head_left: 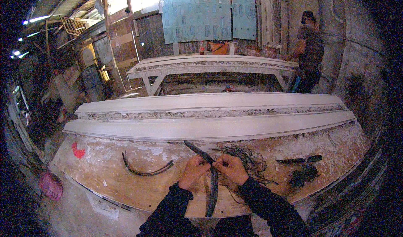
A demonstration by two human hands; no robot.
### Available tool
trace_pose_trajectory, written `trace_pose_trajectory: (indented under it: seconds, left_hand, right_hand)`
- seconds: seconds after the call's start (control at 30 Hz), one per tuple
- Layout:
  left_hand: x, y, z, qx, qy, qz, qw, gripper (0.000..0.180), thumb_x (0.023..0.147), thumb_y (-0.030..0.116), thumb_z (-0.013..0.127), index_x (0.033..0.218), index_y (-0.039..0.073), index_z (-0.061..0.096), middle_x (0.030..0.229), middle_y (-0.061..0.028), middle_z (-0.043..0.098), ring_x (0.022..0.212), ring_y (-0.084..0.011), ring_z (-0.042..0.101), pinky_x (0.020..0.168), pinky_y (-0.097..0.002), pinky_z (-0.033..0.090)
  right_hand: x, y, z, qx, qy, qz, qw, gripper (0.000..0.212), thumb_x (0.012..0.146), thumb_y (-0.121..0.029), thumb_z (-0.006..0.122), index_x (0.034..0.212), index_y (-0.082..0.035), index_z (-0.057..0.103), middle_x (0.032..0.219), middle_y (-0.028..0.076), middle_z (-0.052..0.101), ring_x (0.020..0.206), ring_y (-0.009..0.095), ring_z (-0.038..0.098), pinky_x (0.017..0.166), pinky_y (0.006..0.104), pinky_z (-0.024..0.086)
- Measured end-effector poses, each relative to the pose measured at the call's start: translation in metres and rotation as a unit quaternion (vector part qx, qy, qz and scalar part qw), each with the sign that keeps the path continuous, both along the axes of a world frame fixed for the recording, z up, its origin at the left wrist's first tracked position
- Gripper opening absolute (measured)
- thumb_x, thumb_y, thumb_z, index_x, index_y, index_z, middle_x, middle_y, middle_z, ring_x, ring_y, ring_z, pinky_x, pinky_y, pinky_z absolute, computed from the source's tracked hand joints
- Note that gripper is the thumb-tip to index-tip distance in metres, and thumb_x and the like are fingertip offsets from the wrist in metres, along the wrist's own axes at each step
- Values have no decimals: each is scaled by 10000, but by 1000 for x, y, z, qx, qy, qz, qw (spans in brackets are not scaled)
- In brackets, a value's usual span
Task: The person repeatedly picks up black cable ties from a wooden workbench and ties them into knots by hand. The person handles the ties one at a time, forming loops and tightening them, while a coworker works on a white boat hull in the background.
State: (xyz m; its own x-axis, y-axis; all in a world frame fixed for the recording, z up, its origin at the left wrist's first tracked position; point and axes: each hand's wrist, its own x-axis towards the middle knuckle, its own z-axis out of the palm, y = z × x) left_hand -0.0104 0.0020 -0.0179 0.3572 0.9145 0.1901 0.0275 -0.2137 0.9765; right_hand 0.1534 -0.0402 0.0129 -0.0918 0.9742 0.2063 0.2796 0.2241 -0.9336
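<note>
My left hand and my right hand meet over a plaster-stained wooden bench. Both pinch a long dark curved strip near its middle; its upper end points up-left and its lower end hangs toward the bench's front edge. A tangle of thin dark fibres lies just right of my right hand. A second curved dark strip rests on the bench to the left of my left hand.
A dark-handled knife and a dark fibre clump lie to the right. Long white plaster mouldings span the bench behind my hands. Another moulding table stands beyond, with a person at its right end. A red mark shows at left.
</note>
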Motion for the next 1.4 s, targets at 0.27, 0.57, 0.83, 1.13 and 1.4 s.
trace_pose_trajectory:
  seconds: [0.27,0.57,0.83,1.13,1.4]
  left_hand:
    - [0,-4,8,-20,15,-3,1000,105,716,69,572,781,-5,607,723,-36,600,657,-106,554,583,-252,455]
    - [-1,1,1,-6,21,-10,1000,91,727,55,564,787,-6,597,721,-27,595,647,-104,555,569,-245,455]
    - [4,4,-9,-56,-111,-39,991,44,786,50,526,816,30,551,740,-4,567,653,-76,520,571,-221,443]
    - [4,0,-1,-47,-87,-8,995,46,800,77,524,761,54,527,683,7,524,618,-63,488,550,-205,425]
    - [0,-2,1,-33,-101,-13,994,83,796,99,538,730,50,532,637,11,505,557,-58,468,478,-202,380]
  right_hand:
    - [0,0,-1,-8,-68,-11,998,170,764,-183,640,729,-31,574,616,-5,539,584,59,461,534,230,394]
    - [0,1,-5,-19,-71,-6,997,151,768,-169,637,740,-27,594,625,5,555,581,62,469,531,233,401]
    - [0,-1,-1,12,-37,-12,999,158,763,-170,647,735,-27,583,626,4,557,577,59,464,527,227,398]
    - [0,-3,4,20,-25,-2,999,146,772,-162,640,762,-29,581,626,11,562,577,57,472,523,225,402]
    - [0,-4,5,34,-44,-4,998,166,764,-186,650,759,-32,587,612,13,560,555,59,471,507,230,399]
